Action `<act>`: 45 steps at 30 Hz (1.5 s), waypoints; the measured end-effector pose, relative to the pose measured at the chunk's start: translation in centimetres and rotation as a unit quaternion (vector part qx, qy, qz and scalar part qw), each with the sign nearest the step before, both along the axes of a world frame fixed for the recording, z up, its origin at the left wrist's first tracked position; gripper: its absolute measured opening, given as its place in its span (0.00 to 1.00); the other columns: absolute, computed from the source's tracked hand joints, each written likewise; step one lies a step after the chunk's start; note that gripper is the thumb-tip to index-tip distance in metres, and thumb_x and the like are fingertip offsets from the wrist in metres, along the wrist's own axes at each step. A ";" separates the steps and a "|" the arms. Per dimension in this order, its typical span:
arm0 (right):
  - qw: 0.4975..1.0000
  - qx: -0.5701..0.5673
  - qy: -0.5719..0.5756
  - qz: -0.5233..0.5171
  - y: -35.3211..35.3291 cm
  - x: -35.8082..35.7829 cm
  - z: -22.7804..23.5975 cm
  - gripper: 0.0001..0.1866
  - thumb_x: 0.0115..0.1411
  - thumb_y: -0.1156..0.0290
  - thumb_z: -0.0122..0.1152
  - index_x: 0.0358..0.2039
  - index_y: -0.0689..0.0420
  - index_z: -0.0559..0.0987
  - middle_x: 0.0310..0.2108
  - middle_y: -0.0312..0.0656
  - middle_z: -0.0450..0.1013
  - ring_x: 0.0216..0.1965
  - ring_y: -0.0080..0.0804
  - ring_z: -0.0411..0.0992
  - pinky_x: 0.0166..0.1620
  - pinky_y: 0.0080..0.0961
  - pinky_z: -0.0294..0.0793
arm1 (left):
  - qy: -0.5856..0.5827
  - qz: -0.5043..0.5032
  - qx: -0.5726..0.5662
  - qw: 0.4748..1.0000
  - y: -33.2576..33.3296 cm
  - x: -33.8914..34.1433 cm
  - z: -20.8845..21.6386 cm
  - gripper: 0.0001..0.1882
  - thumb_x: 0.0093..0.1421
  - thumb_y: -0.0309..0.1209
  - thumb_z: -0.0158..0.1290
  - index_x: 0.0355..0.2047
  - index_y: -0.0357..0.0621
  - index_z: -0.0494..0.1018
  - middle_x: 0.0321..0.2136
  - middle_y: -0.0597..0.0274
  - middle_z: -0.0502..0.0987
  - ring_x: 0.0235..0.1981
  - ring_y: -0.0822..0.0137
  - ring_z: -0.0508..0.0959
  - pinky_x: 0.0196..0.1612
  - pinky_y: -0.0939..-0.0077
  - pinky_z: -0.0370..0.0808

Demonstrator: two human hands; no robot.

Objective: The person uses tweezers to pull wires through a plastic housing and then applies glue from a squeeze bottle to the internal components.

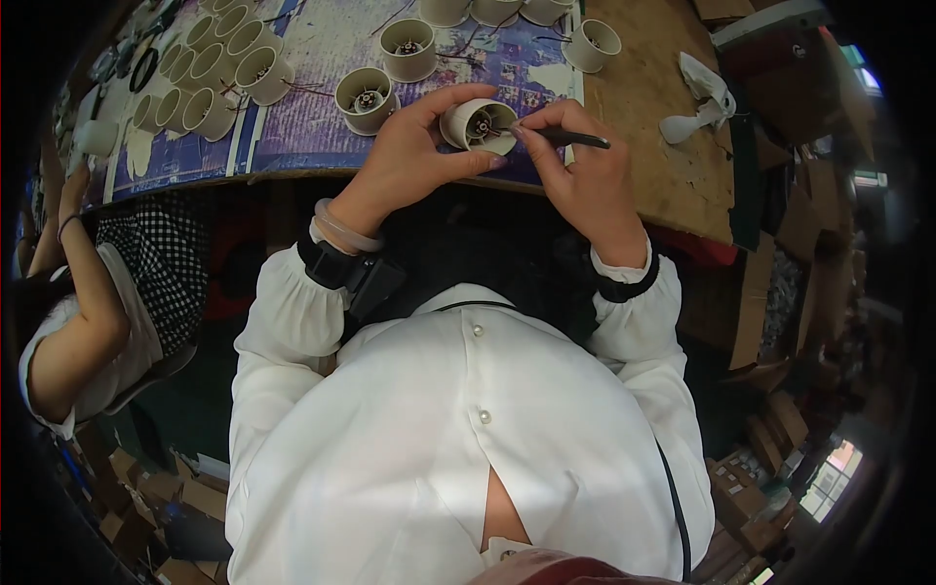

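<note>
My left hand (421, 151) is closed round a white cylindrical housing (498, 141), which lies tilted near the table's front edge, its opening turned to the right. Inside it sits a dark round core, like a small motor (480, 125). A slim dark tool (573, 137), too small to tell whether tweezers or a pick, is pinched in my right hand (585, 171). Its tip reaches the mouth of the housing, and what it touches there cannot be made out. Just left of my fingers stands a similar upright housing (367, 101), with another (408, 51) behind it.
Many more white housings with thin wires (208, 115) crowd the left of the table. One housing (592, 46) stands at the back right. A white bottle (684, 127) lies on the brown board. At left sits another person (83, 312); cardboard boxes (780, 302) are at right.
</note>
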State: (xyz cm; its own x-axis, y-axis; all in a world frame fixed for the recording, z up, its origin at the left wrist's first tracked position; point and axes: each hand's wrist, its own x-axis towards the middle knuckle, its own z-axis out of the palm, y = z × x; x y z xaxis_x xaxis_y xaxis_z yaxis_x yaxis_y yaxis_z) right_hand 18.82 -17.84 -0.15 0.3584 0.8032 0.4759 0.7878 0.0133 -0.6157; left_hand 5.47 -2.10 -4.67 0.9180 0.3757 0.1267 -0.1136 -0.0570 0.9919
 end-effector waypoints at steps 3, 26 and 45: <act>0.999 -0.036 0.019 -0.023 0.0 -0.1 0.4 0.04 0.60 0.75 0.62 0.35 0.61 0.78 0.32 0.41 0.76 0.33 0.29 0.76 0.36 0.22 0.74 | 0.005 -0.007 -0.019 1.000 0.0 0.0 0.4 0.34 0.51 0.23 0.66 0.59 0.42 0.67 0.47 0.63 0.75 0.46 0.72 0.75 0.51 0.78 0.74; 0.988 0.091 -0.128 -0.005 -0.7 1.6 0.2 0.12 0.47 0.77 0.69 0.34 0.55 0.79 0.35 0.38 0.76 0.36 0.39 0.71 0.41 0.31 0.69 | -0.058 -0.069 -0.246 0.965 0.8 -0.7 2.0 0.29 0.59 0.27 0.59 0.60 0.38 0.65 0.51 0.61 0.73 0.53 0.70 0.73 0.58 0.73 0.70; 0.995 0.095 -0.024 0.005 -1.4 1.2 -1.1 0.10 0.50 0.81 0.66 0.34 0.59 0.79 0.32 0.42 0.75 0.32 0.36 0.72 0.33 0.26 0.70 | -0.043 -0.056 -0.136 0.988 0.2 -0.7 3.6 0.35 0.53 0.18 0.62 0.61 0.38 0.63 0.51 0.61 0.73 0.52 0.70 0.74 0.55 0.75 0.74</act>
